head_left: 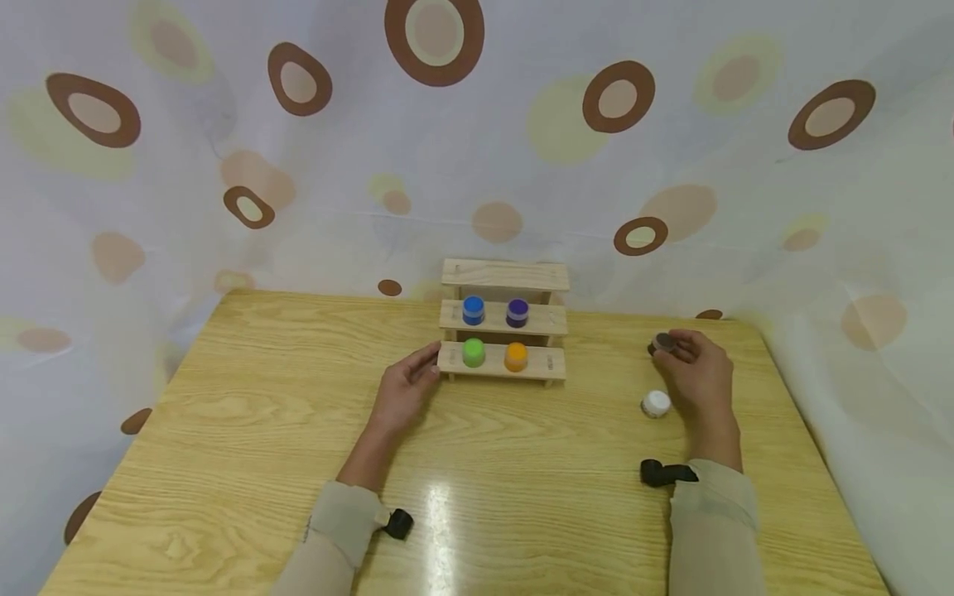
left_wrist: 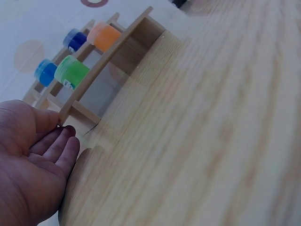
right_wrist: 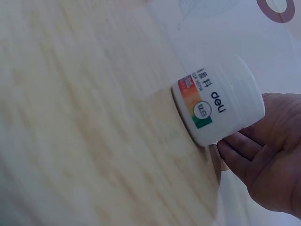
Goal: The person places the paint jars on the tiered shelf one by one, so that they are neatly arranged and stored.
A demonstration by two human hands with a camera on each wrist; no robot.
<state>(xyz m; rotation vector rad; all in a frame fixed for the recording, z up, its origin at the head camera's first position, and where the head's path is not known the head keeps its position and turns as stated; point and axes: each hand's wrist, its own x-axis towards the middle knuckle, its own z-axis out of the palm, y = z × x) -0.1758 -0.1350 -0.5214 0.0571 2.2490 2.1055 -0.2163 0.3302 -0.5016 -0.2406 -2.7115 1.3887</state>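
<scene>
A small wooden three-step rack [head_left: 503,362] stands at the back middle of the table. My left hand [head_left: 406,387] pinches the left end of its lowest step between thumb and fingers. On that step sit a green paint jar [head_left: 473,353] and an orange paint jar [head_left: 516,357]. The middle step bears a blue paint jar [head_left: 473,310] and a purple paint jar [head_left: 517,313]. Toward the back right, my right hand [head_left: 701,372] holds a dark paint jar [head_left: 662,343] with thumb and fingertips. Nearer me stands a white paint jar [right_wrist: 221,101], hiding the dark one in the right wrist view.
The wood-grain table [head_left: 522,480] runs back to a patterned cloth [head_left: 335,190] hanging behind and beside it. The rack's top step [head_left: 505,274] bears no jar. Black straps with small cameras [head_left: 399,523] are on both wrists.
</scene>
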